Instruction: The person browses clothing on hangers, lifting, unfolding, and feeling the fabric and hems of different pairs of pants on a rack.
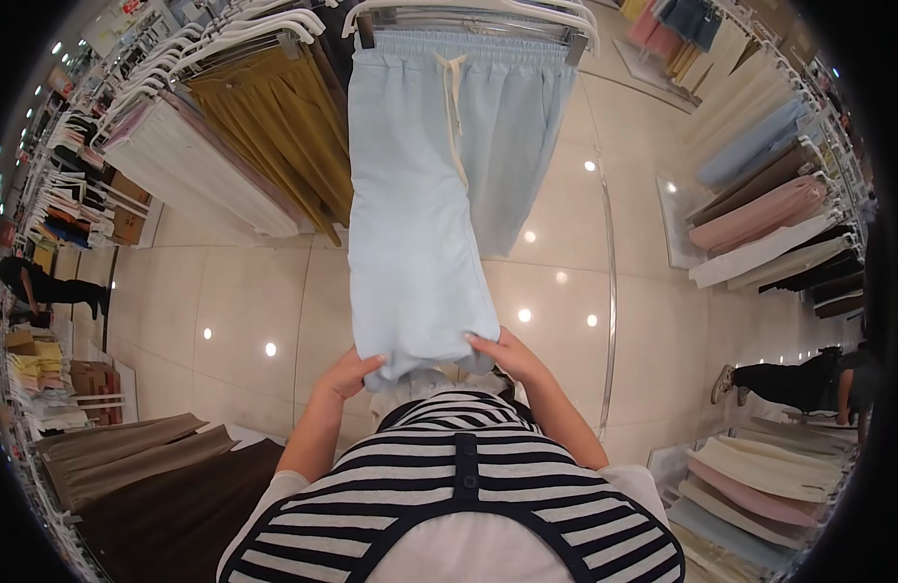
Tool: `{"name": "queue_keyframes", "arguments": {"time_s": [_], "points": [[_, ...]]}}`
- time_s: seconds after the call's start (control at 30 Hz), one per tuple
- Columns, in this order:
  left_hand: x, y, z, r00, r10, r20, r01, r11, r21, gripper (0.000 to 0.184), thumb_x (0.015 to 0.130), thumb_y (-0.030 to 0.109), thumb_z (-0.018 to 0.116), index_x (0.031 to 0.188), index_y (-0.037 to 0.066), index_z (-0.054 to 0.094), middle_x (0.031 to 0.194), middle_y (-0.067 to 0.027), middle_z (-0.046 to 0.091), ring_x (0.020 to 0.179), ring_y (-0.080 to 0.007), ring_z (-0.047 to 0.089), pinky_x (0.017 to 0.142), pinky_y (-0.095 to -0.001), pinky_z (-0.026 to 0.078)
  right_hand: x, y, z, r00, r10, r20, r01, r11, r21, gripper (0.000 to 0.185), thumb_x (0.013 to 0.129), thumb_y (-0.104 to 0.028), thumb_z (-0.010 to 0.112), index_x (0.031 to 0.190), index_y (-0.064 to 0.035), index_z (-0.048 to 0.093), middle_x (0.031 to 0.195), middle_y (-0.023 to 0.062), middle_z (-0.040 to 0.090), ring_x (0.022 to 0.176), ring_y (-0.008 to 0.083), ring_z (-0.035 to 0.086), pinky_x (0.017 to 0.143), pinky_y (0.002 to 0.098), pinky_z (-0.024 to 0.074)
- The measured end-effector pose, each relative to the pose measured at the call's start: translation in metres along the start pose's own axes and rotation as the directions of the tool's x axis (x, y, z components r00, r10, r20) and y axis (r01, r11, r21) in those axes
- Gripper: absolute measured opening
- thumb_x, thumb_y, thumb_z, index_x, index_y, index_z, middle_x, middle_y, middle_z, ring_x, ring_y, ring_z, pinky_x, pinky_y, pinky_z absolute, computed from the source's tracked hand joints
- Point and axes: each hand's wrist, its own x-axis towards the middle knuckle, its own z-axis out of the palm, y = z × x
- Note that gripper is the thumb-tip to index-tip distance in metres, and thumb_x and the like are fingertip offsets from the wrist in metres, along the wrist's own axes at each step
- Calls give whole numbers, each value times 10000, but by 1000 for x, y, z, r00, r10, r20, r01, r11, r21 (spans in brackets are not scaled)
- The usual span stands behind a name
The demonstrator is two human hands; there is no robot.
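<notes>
Light blue trousers (410,214) with an elastic waist and a cream drawstring (454,92) hang by clips from a white hanger (478,12). One leg is drawn out toward my body, while the other hangs down behind it at the right. At the lower left edge of that leg, my left hand (354,373) is closed on the fabric with the thumb on top. My right hand (507,354) grips the opposite edge of the same leg, thumb also on top. The fingers under the cloth are hidden.
Mustard trousers (274,126) and white trousers (191,165) hang on the rack at the left. More garments (760,214) line the right side. Brown trousers (177,486) lie at the lower left. One person (50,287) stands far left, another (794,381) at the right.
</notes>
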Motion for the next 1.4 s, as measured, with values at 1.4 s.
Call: {"name": "queue_keyframes", "arguments": {"time_s": [1.4], "points": [[19, 15, 15, 817, 113, -566, -186, 980, -74, 461, 876, 311, 470, 1179, -29, 401, 1114, -132, 521, 961, -192, 548, 798, -297, 455, 8, -20, 16, 906, -64, -419, 218, 918, 332, 328, 873, -235, 491, 1063, 33, 501, 935, 76, 602, 815, 131, 572, 732, 245, 449]]}}
